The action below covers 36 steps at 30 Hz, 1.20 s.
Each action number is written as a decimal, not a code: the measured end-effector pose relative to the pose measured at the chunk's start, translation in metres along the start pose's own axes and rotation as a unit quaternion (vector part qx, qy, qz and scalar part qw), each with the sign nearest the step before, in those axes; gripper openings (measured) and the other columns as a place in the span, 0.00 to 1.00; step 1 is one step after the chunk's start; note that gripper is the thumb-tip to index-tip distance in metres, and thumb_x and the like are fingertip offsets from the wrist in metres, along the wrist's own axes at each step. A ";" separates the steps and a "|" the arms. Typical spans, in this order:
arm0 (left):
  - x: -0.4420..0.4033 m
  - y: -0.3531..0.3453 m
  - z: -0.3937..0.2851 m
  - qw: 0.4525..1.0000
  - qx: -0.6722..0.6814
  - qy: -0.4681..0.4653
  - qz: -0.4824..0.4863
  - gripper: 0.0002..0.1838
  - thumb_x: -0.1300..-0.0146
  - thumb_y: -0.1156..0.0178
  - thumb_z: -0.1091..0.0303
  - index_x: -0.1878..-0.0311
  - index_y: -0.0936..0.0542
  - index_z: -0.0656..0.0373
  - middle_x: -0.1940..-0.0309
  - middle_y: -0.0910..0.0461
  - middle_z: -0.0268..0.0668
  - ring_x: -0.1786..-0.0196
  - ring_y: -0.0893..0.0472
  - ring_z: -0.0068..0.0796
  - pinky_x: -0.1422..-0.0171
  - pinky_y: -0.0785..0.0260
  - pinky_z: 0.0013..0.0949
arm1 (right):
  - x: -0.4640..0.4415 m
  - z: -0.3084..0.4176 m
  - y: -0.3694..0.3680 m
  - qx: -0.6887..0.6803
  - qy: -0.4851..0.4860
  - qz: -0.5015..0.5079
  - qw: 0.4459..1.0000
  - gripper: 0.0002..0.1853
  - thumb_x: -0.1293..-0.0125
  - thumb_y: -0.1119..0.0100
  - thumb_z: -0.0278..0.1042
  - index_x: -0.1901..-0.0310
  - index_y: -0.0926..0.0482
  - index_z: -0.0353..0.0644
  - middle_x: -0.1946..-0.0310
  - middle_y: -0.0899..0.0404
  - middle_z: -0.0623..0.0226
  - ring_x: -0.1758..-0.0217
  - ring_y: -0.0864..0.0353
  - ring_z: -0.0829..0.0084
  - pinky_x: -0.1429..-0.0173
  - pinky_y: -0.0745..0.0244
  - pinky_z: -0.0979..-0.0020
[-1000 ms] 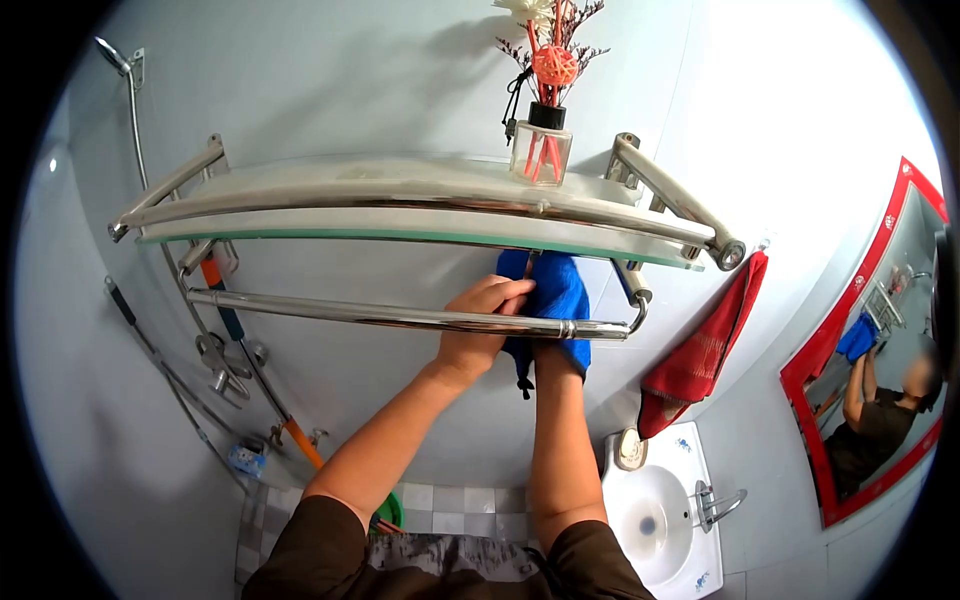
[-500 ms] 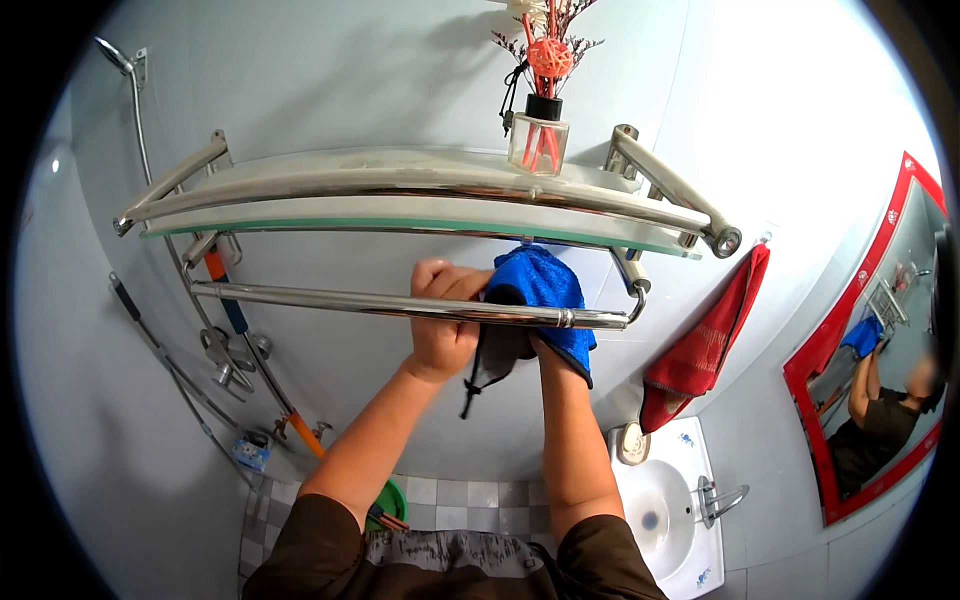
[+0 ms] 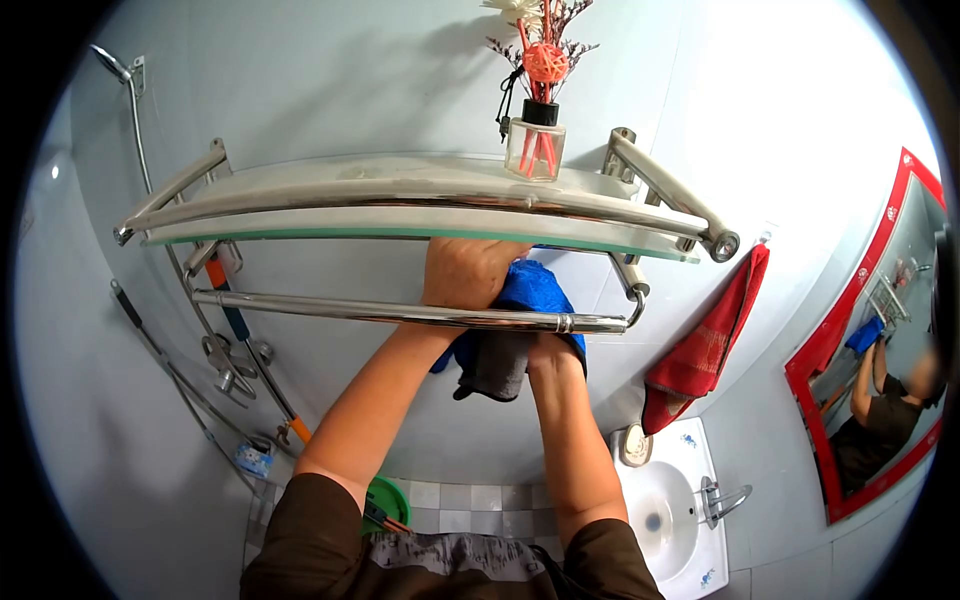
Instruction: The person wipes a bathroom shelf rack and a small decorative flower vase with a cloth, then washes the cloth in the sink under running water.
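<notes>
A blue cloth (image 3: 538, 290) with a grey underside and dark edging is bunched behind the steel towel bar (image 3: 400, 312), beneath the glass shelf (image 3: 330, 236). My left hand (image 3: 465, 272) reaches behind the bar, bent over the cloth's left side with fingers curled in against it; the fingertips are hidden. The cloth drapes over my right hand (image 3: 552, 350), which supports it from below; its fingers are covered. A grey flap of cloth hangs between my wrists.
On the shelf stands a glass bottle (image 3: 535, 150) with dried flowers. A red towel (image 3: 705, 345) hangs at right, above a white sink (image 3: 665, 510) and beside a red-framed mirror (image 3: 890, 350). Long handles (image 3: 235, 320) lean at left. A green bucket (image 3: 388, 500) is below.
My left hand has moved up and right, bending over the cloth beside my right hand. The cloth has shifted slightly down, and its grey underside now hangs between my wrists.
</notes>
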<state>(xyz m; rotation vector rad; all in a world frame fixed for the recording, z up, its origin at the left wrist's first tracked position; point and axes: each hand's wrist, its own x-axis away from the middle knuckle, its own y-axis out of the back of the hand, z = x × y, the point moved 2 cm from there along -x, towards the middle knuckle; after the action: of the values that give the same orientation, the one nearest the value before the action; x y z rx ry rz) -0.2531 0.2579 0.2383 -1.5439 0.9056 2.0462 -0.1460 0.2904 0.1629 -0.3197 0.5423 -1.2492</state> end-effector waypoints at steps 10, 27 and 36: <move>0.000 0.000 0.000 1.000 0.005 0.008 -0.029 0.03 0.53 0.40 0.72 0.71 0.20 0.55 0.76 0.20 0.36 0.69 0.21 0.37 0.63 0.31 0.37 | 0.054 -0.003 0.001 0.161 0.121 -0.117 0.972 0.08 0.47 0.37 0.26 0.71 0.28 0.40 0.76 0.25 0.66 0.71 0.25 0.74 0.63 0.26 0.72; 0.007 -0.002 0.003 1.000 -0.006 0.028 0.002 0.07 0.47 0.43 0.74 0.65 0.20 0.59 0.69 0.20 0.42 0.64 0.21 0.42 0.56 0.32 0.41 | 0.041 0.033 -0.031 0.691 0.421 -0.053 0.585 0.15 0.57 0.36 0.45 0.85 0.27 0.43 0.81 0.29 0.61 0.75 0.27 0.59 0.69 0.33 0.61; 0.005 0.009 0.000 0.999 0.019 0.021 0.032 0.18 0.45 0.47 0.77 0.49 0.26 0.63 0.60 0.21 0.49 0.52 0.24 0.49 0.45 0.35 0.45 | 0.042 0.035 -0.027 0.546 0.320 -0.225 0.741 0.07 0.52 0.38 0.30 0.70 0.22 0.40 0.78 0.27 0.63 0.72 0.26 0.62 0.65 0.32 0.69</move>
<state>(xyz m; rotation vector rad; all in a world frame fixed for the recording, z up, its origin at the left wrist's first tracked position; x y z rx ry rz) -0.2606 0.2517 0.2354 -1.5635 1.0153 2.0346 -0.1398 0.2404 0.1971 1.0858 0.2063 -1.9418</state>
